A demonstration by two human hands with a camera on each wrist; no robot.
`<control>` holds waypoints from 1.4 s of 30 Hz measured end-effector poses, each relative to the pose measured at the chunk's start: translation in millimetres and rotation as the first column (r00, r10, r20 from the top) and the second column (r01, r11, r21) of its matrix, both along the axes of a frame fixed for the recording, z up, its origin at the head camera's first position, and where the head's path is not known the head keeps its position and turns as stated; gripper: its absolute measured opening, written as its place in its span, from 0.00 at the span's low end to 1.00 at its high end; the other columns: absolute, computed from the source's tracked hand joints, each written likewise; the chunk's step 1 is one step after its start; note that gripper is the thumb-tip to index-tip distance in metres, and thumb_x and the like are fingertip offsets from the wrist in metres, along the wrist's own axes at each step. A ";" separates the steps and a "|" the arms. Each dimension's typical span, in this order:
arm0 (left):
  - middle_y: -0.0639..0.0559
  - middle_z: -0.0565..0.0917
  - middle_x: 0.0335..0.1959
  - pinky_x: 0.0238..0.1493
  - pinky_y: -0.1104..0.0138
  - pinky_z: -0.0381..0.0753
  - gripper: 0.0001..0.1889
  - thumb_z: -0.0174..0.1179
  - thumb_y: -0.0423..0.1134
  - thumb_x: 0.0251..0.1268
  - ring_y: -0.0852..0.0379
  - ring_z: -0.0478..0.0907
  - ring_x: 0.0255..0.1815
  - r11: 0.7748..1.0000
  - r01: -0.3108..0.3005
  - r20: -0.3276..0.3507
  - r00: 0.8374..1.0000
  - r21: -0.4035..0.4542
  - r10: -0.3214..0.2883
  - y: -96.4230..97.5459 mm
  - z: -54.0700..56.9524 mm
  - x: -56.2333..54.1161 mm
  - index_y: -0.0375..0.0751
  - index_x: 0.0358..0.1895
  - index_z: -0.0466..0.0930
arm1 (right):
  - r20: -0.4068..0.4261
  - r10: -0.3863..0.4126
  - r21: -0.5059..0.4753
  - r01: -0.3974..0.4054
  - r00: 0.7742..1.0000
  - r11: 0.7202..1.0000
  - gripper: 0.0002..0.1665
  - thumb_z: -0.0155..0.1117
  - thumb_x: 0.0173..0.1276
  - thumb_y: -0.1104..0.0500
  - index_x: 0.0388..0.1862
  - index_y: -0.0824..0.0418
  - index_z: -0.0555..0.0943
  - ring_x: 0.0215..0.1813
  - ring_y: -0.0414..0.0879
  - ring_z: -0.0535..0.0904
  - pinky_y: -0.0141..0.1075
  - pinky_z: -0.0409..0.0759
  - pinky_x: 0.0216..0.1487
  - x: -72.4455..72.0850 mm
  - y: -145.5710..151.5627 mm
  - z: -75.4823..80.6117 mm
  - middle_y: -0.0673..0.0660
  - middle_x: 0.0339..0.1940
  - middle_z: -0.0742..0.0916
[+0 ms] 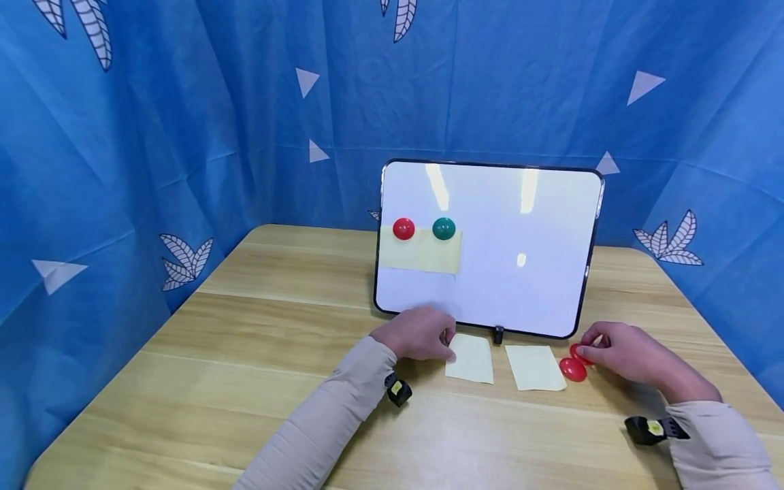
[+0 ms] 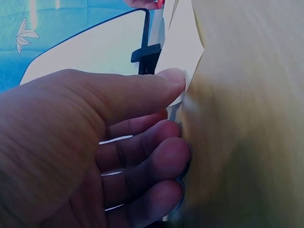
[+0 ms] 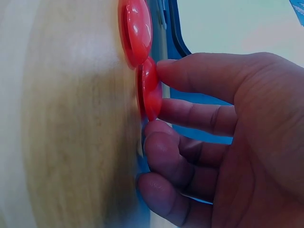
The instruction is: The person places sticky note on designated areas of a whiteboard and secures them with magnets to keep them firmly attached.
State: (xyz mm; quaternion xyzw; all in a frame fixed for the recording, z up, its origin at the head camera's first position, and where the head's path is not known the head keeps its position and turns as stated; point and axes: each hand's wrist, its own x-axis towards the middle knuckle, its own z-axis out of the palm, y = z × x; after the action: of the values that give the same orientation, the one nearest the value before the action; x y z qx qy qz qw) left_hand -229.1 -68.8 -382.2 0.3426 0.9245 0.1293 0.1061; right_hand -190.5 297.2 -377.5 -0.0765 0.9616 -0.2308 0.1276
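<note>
Before the whiteboard, left hand pinches paper; right hand, red disc

My left sleeve: long, pale beige, plain, creased. Right sleeve matches. I wear a black, boxy left wrist camera, yellow label. My right wrist camera: also black, yellowish label, dark strap.
</note>
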 end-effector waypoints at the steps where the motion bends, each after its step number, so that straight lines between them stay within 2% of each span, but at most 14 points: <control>1: 0.61 0.77 0.24 0.31 0.70 0.70 0.12 0.71 0.49 0.61 0.62 0.72 0.30 1.000 0.000 0.002 1.000 -0.001 0.000 0.3 0.0 0.0 0.53 0.27 0.77 | 0.001 0.001 0.002 -0.001 1.000 1.000 0.20 0.66 0.70 0.48 0.47 0.64 0.83 0.32 0.49 0.72 0.40 0.70 0.31 -0.1 0.2 -0.1 0.54 0.30 0.80; 8: 0.60 0.75 0.21 0.29 0.71 0.68 0.12 0.70 0.47 0.62 0.62 0.72 0.28 1.000 -0.002 0.019 1.000 0.011 0.002 1.2 1.1 0.7 0.52 0.25 0.77 | 0.008 -0.011 0.006 0.011 1.000 1.000 0.21 0.67 0.69 0.49 0.46 0.66 0.82 0.32 0.49 0.73 0.41 0.71 0.31 -1.9 1.2 1.8 0.54 0.31 0.80; 16: 0.60 0.76 0.22 0.31 0.71 0.69 0.12 0.70 0.45 0.63 0.62 0.72 0.29 1.000 0.001 0.021 1.000 0.013 -0.001 1.5 -1.0 -0.2 0.52 0.25 0.77 | -0.040 0.002 -0.011 -0.002 0.999 1.000 0.18 0.68 0.68 0.49 0.40 0.64 0.79 0.31 0.48 0.72 0.39 0.69 0.30 -0.3 1.5 -1.8 0.54 0.29 0.79; 27: 0.59 0.76 0.24 0.32 0.70 0.70 0.11 0.66 0.46 0.67 0.61 0.72 0.30 1.000 -0.009 -0.002 1.000 -0.012 0.009 2.9 -1.6 -0.6 0.52 0.27 0.77 | 0.000 -0.028 -0.065 0.028 1.000 0.997 0.20 0.69 0.68 0.49 0.42 0.64 0.76 0.31 0.49 0.71 0.37 0.70 0.29 1.4 -3.4 -2.2 0.55 0.29 0.78; 33: 0.59 0.76 0.26 0.32 0.69 0.70 0.08 0.64 0.46 0.69 0.60 0.72 0.31 0.999 -0.021 0.002 1.000 0.040 0.021 2.4 -2.4 -1.4 0.52 0.31 0.77 | -0.005 -0.037 -0.097 0.036 0.999 0.995 0.20 0.70 0.68 0.50 0.42 0.64 0.75 0.31 0.49 0.72 0.36 0.70 0.27 2.5 -4.5 -2.2 0.55 0.29 0.78; 42: 0.62 0.77 0.26 0.34 0.71 0.72 0.06 0.64 0.42 0.68 0.62 0.72 0.32 0.990 0.013 -0.030 1.000 0.140 -0.009 2.3 -2.1 -1.9 0.53 0.32 0.77 | -0.041 -0.031 -0.111 0.027 0.999 0.993 0.17 0.69 0.68 0.53 0.42 0.64 0.74 0.30 0.49 0.71 0.36 0.70 0.27 2.0 -4.0 -2.7 0.55 0.28 0.78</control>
State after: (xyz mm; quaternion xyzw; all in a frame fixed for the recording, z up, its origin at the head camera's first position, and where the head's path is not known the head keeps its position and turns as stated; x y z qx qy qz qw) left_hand -231.1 -66.5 -384.3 0.3561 0.9127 0.1884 0.0687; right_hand -188.5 293.2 -380.2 -0.0744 0.9509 -0.2836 0.0991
